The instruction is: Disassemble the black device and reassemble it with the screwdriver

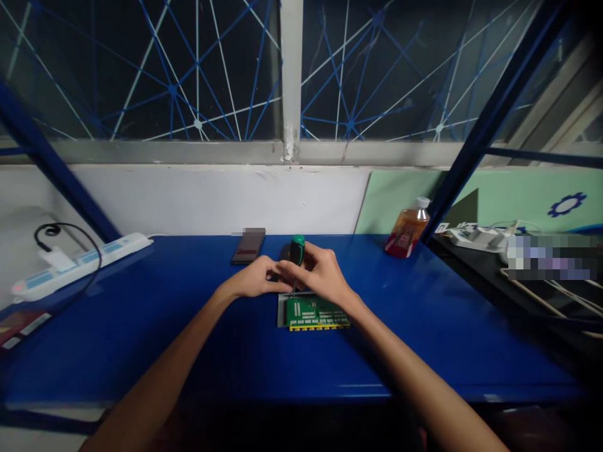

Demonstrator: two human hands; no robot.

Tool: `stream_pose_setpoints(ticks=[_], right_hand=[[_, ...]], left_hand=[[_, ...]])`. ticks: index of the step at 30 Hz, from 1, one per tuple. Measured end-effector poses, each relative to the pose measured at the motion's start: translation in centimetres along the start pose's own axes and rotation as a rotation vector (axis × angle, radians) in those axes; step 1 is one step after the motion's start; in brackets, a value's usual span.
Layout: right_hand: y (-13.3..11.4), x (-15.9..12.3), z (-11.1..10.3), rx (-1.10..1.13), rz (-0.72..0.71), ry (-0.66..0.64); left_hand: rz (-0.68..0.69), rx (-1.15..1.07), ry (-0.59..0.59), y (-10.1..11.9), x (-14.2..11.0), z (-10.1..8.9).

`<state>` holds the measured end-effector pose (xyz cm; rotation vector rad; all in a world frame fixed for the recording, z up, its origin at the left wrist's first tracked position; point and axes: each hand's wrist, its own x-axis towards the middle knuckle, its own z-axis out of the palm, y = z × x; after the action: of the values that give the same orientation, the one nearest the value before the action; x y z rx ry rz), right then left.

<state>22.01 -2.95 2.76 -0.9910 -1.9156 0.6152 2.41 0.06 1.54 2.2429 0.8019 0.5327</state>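
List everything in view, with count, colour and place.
Desk: one, blue, foreground
Screwdriver: one, green and black, upright at centre
Board: one, green, under screwdriver
Base: one, grey, along board's left edge
Phone: one, black, far side of desk
Power strip: one, white and blue, left
Cord: one, black, at power strip
Item: one, reddish, left edge, unclear
Bottle: one, amber-red, back right of desk
Cables: several, pale, right side
Posts: two, blue, left and right
Panel: one, green, behind bottle
Wall: one, white, behind desk
Panes: several, dark, back
Forearms: two, bare, foreground
Left hand: one, bare, beside screwdriver
Right hand: one, bare, on screwdriver
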Motion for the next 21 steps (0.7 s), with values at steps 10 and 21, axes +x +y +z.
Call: stream_pose_setpoints(ticks=[10, 21], right_hand=[[0.0, -0.6, -0.3, -0.033, -0.016, 0.031], [-0.2, -0.8, -0.4, -0.049, -0.058, 0.02]], left_hand=[[-0.074, -0.131, 0.02, 0.2, 0.4, 1.5], [-0.144, -0.203, 0.022, 0.3, 0.3, 1.4]])
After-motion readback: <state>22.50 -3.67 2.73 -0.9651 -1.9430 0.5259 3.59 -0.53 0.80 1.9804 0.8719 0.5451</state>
